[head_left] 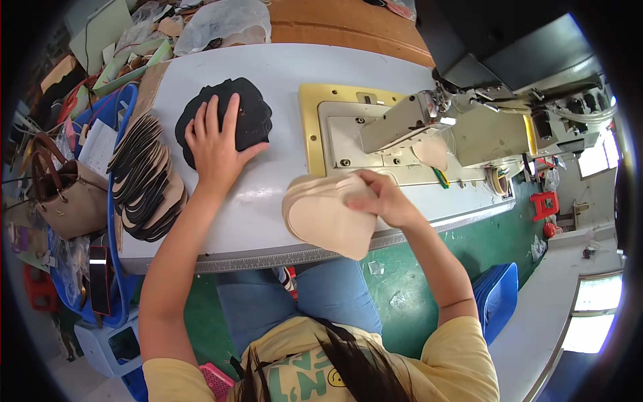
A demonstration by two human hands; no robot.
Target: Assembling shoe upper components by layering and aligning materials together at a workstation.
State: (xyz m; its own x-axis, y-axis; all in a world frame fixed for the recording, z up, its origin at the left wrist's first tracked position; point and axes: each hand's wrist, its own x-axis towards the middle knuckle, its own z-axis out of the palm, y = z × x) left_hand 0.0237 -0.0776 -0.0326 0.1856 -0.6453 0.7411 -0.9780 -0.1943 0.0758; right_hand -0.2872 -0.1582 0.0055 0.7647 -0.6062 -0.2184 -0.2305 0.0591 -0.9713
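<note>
My left hand lies with its fingers spread on a pile of black cut pieces on the white table. In my right hand is a small stack of beige rounded cut pieces, pinched at its right edge with the thumb on top. The stack hangs over the table's front edge, tilted. Just beyond it stands the sewing machine with its yellow-rimmed bed plate. A single beige piece lies by the machine's head.
A fanned row of black and beige pieces lines the table's left side. Beyond it are a blue bin and a brown handbag. A ruler strip edges the table front. Blue stacked trays stand on the floor at right.
</note>
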